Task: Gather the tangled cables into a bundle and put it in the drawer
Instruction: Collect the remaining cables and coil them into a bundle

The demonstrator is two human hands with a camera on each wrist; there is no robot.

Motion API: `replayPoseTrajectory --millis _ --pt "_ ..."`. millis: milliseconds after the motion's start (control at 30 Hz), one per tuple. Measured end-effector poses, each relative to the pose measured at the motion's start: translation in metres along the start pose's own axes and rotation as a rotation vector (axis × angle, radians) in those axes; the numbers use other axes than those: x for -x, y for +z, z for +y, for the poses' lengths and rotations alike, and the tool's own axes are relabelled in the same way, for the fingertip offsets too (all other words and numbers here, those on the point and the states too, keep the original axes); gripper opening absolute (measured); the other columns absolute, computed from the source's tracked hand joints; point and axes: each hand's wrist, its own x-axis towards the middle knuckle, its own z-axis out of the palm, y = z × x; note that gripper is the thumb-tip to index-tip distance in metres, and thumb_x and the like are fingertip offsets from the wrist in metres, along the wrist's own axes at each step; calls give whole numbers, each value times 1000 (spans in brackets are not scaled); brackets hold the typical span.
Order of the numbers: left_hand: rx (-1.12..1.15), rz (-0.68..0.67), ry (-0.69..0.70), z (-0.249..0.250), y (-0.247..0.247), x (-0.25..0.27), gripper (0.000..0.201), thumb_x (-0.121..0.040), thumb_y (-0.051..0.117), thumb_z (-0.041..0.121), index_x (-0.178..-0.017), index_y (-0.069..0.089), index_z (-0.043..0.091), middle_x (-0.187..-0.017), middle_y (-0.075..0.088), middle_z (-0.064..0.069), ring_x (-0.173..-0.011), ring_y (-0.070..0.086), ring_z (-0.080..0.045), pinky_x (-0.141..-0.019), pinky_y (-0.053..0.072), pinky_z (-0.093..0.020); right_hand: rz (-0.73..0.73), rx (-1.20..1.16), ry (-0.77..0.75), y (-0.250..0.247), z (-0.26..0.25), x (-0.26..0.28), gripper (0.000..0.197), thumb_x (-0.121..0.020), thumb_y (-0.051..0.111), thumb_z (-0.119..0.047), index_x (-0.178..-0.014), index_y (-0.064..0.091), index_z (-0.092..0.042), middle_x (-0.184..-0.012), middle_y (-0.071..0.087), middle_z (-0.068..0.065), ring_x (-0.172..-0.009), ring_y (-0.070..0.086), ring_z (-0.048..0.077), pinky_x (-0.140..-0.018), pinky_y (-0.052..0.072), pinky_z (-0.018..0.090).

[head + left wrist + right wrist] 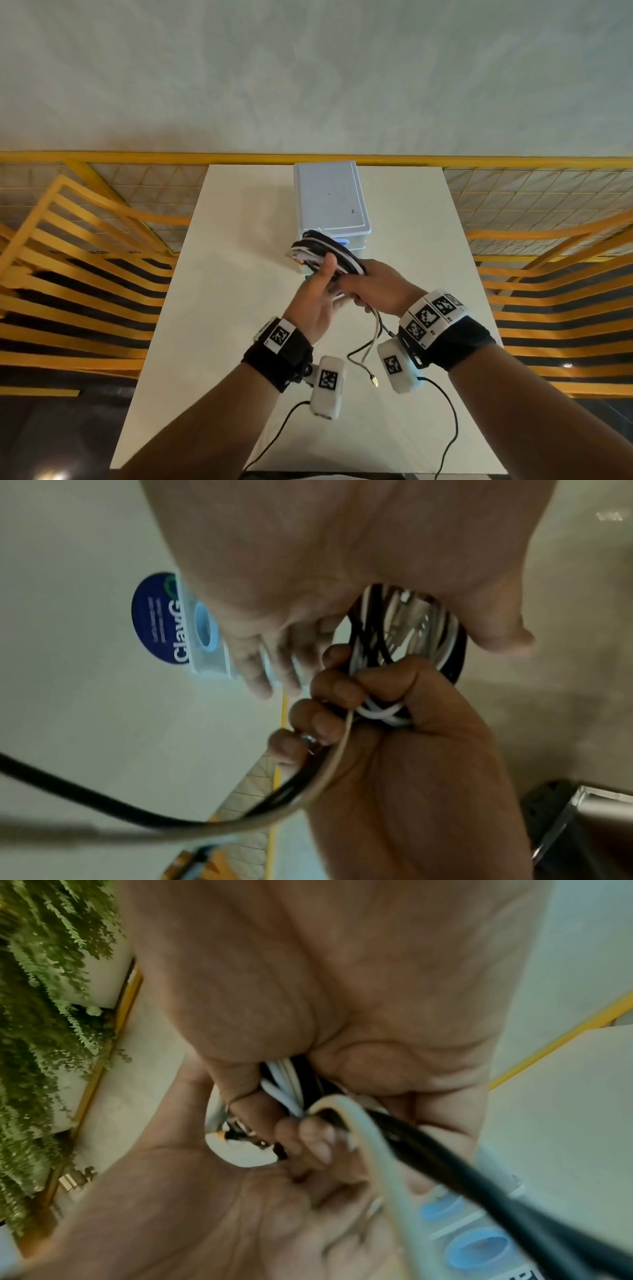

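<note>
A coil of black and white cables (322, 251) is held above the table, right in front of the white drawer unit (329, 198). My left hand (315, 294) holds the coil from below with its thumb pressed on top. Beside it, my right hand (376, 287) grips the near side of the coil in a fist. In the left wrist view the right hand (394, 696) is clenched round the cables (411, 626), which loop past the left thumb. Two loose ends (363, 346), one black and one beige, hang down toward the table. The unit's drawers look closed, with blue handles (205, 628).
The white table (222, 308) is narrow, with the drawer unit at its far middle. Orange slatted chairs (85, 274) stand on both sides, and a yellow rail (137, 157) runs behind. Black leads (448, 411) trail from the wrist cameras over the front edge. A hanging plant (41, 1015) is nearby.
</note>
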Motion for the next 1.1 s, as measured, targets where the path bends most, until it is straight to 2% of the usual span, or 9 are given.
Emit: replayPoseTrajectory --millis 133,200,300,400,500,600,767,933,1100 --pt "290 -5 69 4 11 -11 95 -57 94 58 -136 60 19 -138 66 -3 -131 60 -21 -91 58 -34 8 -9 -18 5 -7 0 34 -85 60 -13 -55 58 -29 -46 52 -10 -50 49 11 -53 44 28" --pt "356 -18 119 6 11 -15 78 -53 98 52 -121 72 24 -129 71 2 -128 63 -20 -91 59 -35 -22 -23 -30 6 -12 -1 29 -84 60 -12 -57 57 -23 -46 53 -10 -47 49 10 -53 44 27" --pt "303 -28 138 13 8 -16 55 -40 100 52 -85 81 25 -104 76 1 -104 73 -18 -67 61 -36 -72 -56 -79 6 -14 0 21 -84 59 -13 -62 58 -13 -53 58 0 -48 52 14 -55 47 29" --pt "156 5 94 20 3 -13 58 -52 95 50 -94 77 16 -107 72 -10 -69 70 -24 -43 51 -31 -103 -50 -135 5 -13 2 20 -87 60 -14 -68 62 -14 -58 64 0 -55 61 15 -60 52 28" --pt "102 37 196 31 0 -10 18 -78 75 28 -88 79 14 -87 72 -7 -66 70 -17 -61 60 -35 -135 -33 -90 3 -6 2 25 -90 66 -29 -76 71 -9 -63 71 0 -60 66 13 -66 54 24" --pt "252 -8 281 46 -6 -10 13 -78 73 14 -90 70 16 -79 66 -1 -79 72 -11 -86 61 -46 -175 14 -55 5 8 2 42 -91 67 -49 -70 66 -13 -56 66 -2 -58 62 14 -69 55 27" --pt "240 -2 332 64 -27 -15 68 -48 101 28 -97 56 14 -76 64 -1 -72 68 -15 -65 58 -36 -282 -181 45 7 32 12 42 -101 58 -40 -69 51 -14 -52 44 -4 -46 43 14 -66 59 39" --pt "65 72 345 69 -53 -12 45 -64 84 17 -106 65 16 -84 68 -2 -79 69 -18 -70 57 -36 -281 -184 86 -6 40 25 41 -104 50 -46 -73 46 -18 -59 25 -4 -50 22 15 -47 30 24" --pt "-373 150 276 57 -59 -6 38 -56 87 29 -93 81 28 -97 79 0 -94 74 -19 -86 55 -40 -211 44 71 -31 34 29 39 -102 51 -47 -76 60 -20 -50 37 -15 -48 31 11 -48 30 25"
